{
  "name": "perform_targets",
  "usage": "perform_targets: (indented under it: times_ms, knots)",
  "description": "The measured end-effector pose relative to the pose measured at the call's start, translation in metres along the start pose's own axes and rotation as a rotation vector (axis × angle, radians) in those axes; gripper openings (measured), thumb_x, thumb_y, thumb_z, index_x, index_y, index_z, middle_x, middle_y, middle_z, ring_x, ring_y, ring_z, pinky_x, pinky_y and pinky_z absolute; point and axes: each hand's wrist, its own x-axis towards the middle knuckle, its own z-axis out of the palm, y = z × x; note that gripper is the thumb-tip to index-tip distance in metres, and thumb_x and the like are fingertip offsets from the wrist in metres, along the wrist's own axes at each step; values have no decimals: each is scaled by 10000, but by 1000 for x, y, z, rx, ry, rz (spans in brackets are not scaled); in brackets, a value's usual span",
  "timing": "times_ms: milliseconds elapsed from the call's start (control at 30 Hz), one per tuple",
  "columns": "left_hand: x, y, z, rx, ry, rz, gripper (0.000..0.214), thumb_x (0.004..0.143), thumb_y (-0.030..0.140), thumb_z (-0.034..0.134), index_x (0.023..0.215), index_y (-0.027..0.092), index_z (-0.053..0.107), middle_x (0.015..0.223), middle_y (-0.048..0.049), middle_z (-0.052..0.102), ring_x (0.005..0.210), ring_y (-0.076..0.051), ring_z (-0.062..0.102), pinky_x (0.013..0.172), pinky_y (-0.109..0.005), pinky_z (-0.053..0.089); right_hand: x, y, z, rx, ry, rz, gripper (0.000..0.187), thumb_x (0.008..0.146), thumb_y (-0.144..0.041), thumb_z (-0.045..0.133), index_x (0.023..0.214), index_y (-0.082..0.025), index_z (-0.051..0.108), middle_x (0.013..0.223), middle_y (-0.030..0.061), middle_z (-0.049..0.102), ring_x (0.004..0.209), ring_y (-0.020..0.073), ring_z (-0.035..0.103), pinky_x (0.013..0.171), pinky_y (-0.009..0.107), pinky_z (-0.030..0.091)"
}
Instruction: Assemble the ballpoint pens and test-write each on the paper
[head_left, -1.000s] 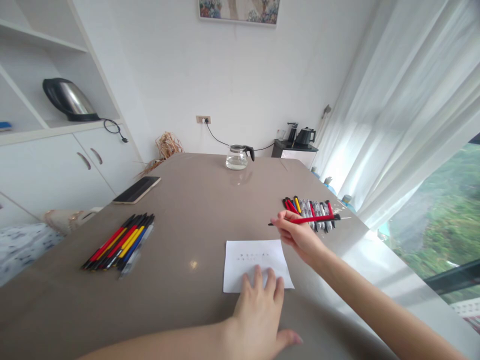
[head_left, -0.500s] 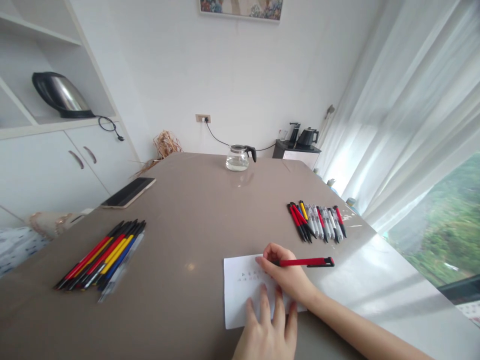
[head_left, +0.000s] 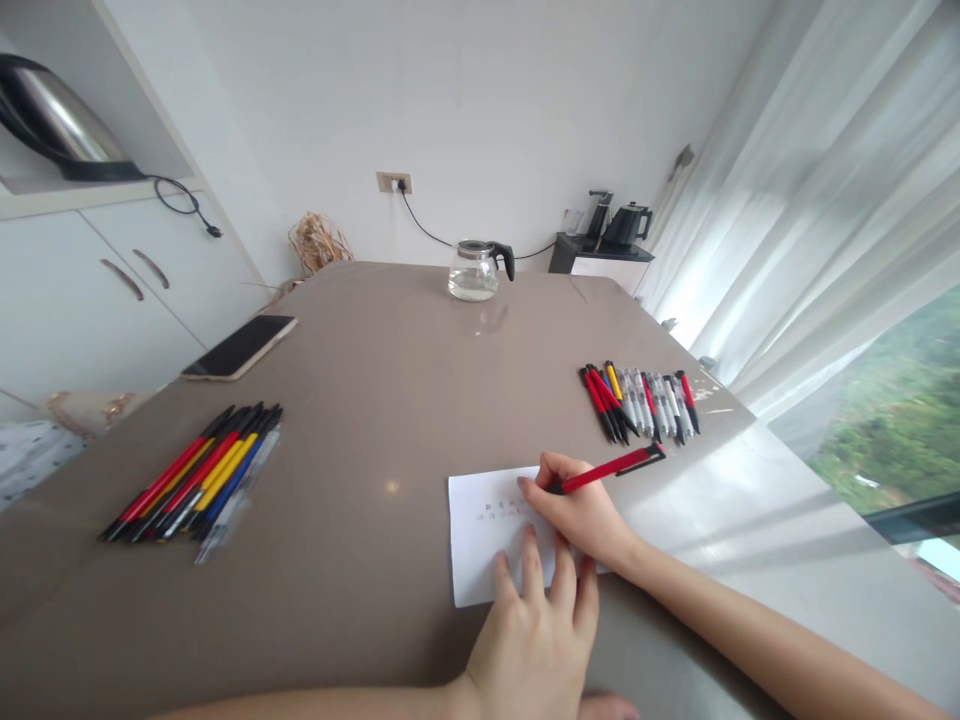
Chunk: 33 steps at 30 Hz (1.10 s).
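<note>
Now, the right hand (head_left: 581,515) is pinching the red pen (head_left: 607,468) low on its barrel, thumb and fingers clenched around it close to the tip. The tip is pointing down at the paper (head_left: 480,535), though I cannot tell whether it is actually touching. The pen's black clip end is angling up and away toward the right edge of the table (head_left: 390,380). The sheet itself is lying near the near edge, a little right of the middle, with a few small marks by the tip that are too small to read.

The left hand (head_left: 536,640) is lying flat, fingers released and spread. Its fingertips are pressing on the sheet's near part and grasping nothing.

That pen is looking light, stiff and slim, smooth plastic and probably a bit slippery. A low hold near the tip, as here, is likely giving the steadiest control. The paper is looking thin and floppy, and it is probably apt to slide on this glossy top unless pinned.

Toward the right edge a row of pens (head_left: 641,400) is lying side by side. A bundle of pens (head_left: 199,480) is sitting toward the left edge, and a phone (head_left: 240,346) is lying further along that edge. A glass pot (head_left: 472,272) is standing at the far edge.
</note>
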Motion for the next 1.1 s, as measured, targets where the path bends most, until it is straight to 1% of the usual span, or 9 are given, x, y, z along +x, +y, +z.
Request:
perform_targets:
  times_ms: [133,300,400,633,733,900,1100]
  knots:
    - [-1,2,0,-46,-44,-30,778,687,683,247,1238,155,398,1211,-169,455,1092,-382,394,767,-485,396,-1,2,1,-19,-17,19,217,690,-278,492,528,-178,388,479,-40,397,463,77,333,433,204,282]
    - [-2,3,0,-63,-69,-45,770,689,679,255,1253,169,372,1240,-169,424,1111,-384,374,769,-507,396,-2,0,1,-44,-10,-4,209,681,-265,499,524,-179,391,484,-38,405,468,78,343,440,206,284]
    - [-1,3,0,-65,-73,-48,774,686,681,261,1256,169,368,1243,-173,419,1115,-389,367,762,-513,401,-3,-2,0,-45,3,-29,189,684,-254,496,545,-182,390,499,-38,415,488,82,364,452,203,295]
    - [-1,4,1,-65,-71,-55,778,686,673,282,1270,162,343,1248,-183,410,1122,-397,354,753,-528,399,0,0,-2,-39,-33,-61,118,652,-201,520,599,-186,415,535,-41,463,494,80,393,464,201,314]
    - [-1,3,1,-65,-77,-52,776,685,670,291,1273,165,336,1238,-188,420,1126,-397,349,757,-526,391,2,1,-3,-4,-43,-45,141,646,-228,538,583,-182,420,526,-39,461,482,77,385,449,200,309]
    - [-1,2,1,-71,-77,-38,764,689,665,290,1259,161,363,1223,-193,435,1114,-397,361,751,-518,388,0,3,-1,1,-2,18,226,675,-294,519,525,-179,396,481,-41,414,451,71,340,420,204,285]
    - [-1,3,2,-58,-72,-35,753,697,661,274,1252,162,377,1225,-175,442,1112,-392,370,755,-506,394,-1,3,1,-27,-7,25,214,672,-268,509,515,-178,397,466,-45,395,444,69,317,415,205,279]
